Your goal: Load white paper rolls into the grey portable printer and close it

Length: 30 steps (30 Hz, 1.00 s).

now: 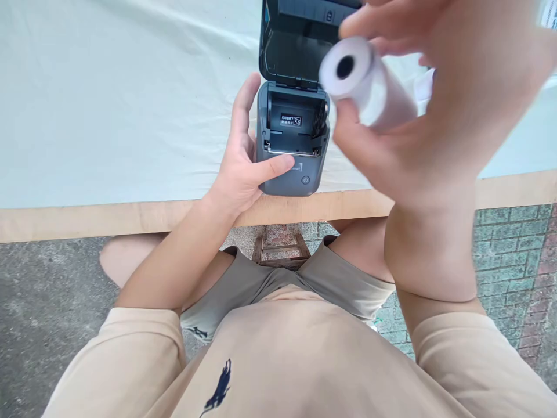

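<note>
A dark grey label printer [282, 180] is held near the table's front edge, its lid [300, 58] swung up and its paper bay [289, 130] bare inside. My left hand [243, 157] grips it from the left, thumb lying across the front below the bay. Close to the camera, up and right of the printer, my right hand [418, 116] is closed round a white paper roll [387, 96]. The roll's end with its dark core hole faces me, tilted. Motion blurs the right hand somewhat, and its fingers hide part of the lid.
A pale cloth [108, 104] covers the table, with a bare wooden edge [87, 217] along the front. Behind the right hand, a white object [424, 87] is partly hidden. Below the table are a wooden stool [281, 261] and paved ground [505, 255].
</note>
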Each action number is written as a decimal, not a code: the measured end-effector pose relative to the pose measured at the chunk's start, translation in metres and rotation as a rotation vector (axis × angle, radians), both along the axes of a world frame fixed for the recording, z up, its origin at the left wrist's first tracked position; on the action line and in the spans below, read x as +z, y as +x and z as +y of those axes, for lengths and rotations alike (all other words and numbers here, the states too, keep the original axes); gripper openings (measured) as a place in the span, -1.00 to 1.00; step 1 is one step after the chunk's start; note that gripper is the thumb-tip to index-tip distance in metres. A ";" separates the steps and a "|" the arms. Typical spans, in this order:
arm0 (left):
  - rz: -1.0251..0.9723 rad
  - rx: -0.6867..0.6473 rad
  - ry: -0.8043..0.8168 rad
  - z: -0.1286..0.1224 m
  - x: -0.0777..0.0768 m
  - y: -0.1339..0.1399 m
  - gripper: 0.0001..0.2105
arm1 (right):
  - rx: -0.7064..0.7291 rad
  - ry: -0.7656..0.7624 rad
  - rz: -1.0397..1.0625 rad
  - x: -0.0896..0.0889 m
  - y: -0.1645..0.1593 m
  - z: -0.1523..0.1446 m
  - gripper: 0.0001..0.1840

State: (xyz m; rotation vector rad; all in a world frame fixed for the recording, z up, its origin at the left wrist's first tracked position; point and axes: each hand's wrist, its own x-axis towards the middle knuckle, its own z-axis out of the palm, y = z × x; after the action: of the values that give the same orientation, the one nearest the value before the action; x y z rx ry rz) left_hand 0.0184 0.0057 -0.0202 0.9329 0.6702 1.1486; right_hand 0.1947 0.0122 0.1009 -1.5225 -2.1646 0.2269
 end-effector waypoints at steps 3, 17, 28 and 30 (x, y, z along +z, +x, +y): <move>-0.035 0.023 0.034 -0.003 0.002 0.000 0.05 | -0.011 0.011 -0.291 0.011 -0.033 -0.003 -0.34; 0.040 -0.005 0.003 -0.004 0.002 0.002 0.11 | 0.032 -0.173 -0.414 -0.002 -0.040 -0.001 -0.49; -0.010 0.021 -0.041 -0.003 0.001 0.000 0.05 | -0.010 0.175 -0.137 -0.031 -0.021 -0.018 -0.64; -0.023 0.016 -0.030 -0.002 0.001 -0.001 0.05 | 0.014 0.193 -0.165 -0.041 -0.017 -0.020 -0.66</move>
State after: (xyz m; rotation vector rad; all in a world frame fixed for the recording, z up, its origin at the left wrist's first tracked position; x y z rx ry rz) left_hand 0.0174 0.0039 -0.0196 0.8895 0.6756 1.1591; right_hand 0.1780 -0.0078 0.0597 -1.4610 -2.2507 -0.1044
